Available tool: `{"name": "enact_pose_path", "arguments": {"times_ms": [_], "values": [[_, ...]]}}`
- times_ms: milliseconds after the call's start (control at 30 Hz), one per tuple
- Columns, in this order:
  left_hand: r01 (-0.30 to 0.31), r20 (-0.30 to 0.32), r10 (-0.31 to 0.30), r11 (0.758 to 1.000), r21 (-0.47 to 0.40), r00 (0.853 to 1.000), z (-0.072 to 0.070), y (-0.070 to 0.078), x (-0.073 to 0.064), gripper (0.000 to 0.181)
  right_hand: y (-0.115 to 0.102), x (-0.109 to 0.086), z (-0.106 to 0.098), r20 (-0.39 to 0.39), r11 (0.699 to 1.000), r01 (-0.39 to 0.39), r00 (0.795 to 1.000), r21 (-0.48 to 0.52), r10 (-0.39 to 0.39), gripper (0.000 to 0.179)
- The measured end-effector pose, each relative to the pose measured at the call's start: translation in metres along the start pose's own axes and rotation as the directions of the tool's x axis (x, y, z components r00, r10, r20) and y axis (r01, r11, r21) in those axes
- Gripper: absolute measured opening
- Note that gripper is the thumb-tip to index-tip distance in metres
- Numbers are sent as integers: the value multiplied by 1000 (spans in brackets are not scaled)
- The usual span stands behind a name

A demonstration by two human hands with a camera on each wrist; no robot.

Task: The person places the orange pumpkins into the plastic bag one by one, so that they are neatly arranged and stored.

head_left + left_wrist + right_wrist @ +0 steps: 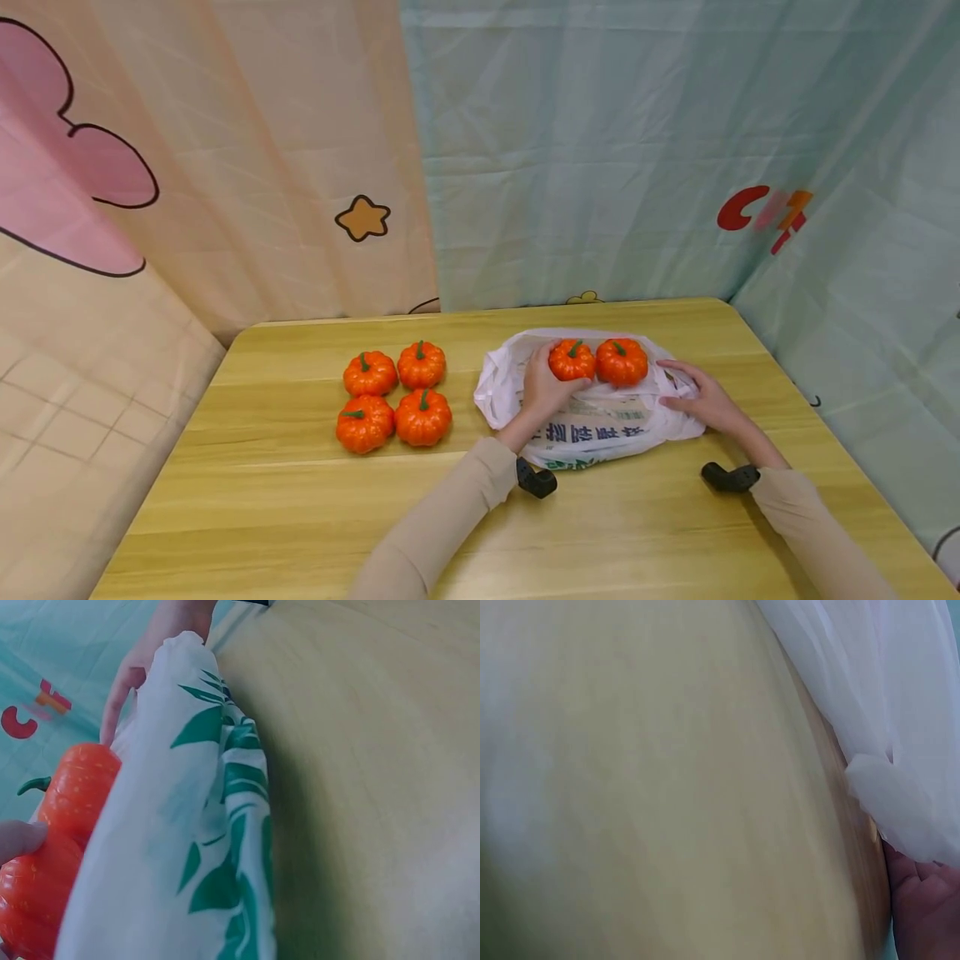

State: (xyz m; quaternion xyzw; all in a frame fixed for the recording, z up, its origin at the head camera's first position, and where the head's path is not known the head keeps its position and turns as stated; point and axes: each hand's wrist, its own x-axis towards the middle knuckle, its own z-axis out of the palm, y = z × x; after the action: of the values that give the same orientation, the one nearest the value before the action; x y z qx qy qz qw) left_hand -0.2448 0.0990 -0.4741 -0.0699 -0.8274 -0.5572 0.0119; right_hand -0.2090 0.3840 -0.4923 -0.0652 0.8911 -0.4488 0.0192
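A white plastic bag (pixel 600 433) with dark and green print lies spread on the table, its mouth gaping. Two small orange pumpkins (pixel 622 362) with green stems sit side by side in it. My left hand (pixel 547 387) reaches over the bag's left side and grips the left pumpkin (pixel 572 361), thumb in front and fingers partly hidden behind it. The left wrist view shows the thumb on that pumpkin (pixel 34 900), beside the bag's printed side (pixel 187 825). At the bag's right edge, my right hand (pixel 705 400) holds the plastic between spread thumb and fingers.
Several more small pumpkins (pixel 395 396) stand clustered on the wooden table (pixel 285 500), left of the bag. Printed curtains (pixel 562 167) hang behind the table and along both sides. A black wrist device (pixel 536 479) is strapped to each wrist.
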Motion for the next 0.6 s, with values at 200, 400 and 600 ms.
{"name": "enact_pose_path", "arguments": {"times_ms": [200, 400, 600], "values": [[13, -21, -13, 1000, -10, 1000, 2, -1, 1, 72, 1, 0, 1, -6, 1000, 8, 1000, 8, -8, 65], [4, -25, -4, 1000, 9, 1000, 3, -2, 0, 70, 3, 1, 1, -10, 1000, 21, 1000, 8, -21, 64], [-6, -18, 7, 999, 40, 1000, 2, -4, 0, 70, 4, 2, 1, -18, 999, 32, 999, 12, -31, 64]]}}
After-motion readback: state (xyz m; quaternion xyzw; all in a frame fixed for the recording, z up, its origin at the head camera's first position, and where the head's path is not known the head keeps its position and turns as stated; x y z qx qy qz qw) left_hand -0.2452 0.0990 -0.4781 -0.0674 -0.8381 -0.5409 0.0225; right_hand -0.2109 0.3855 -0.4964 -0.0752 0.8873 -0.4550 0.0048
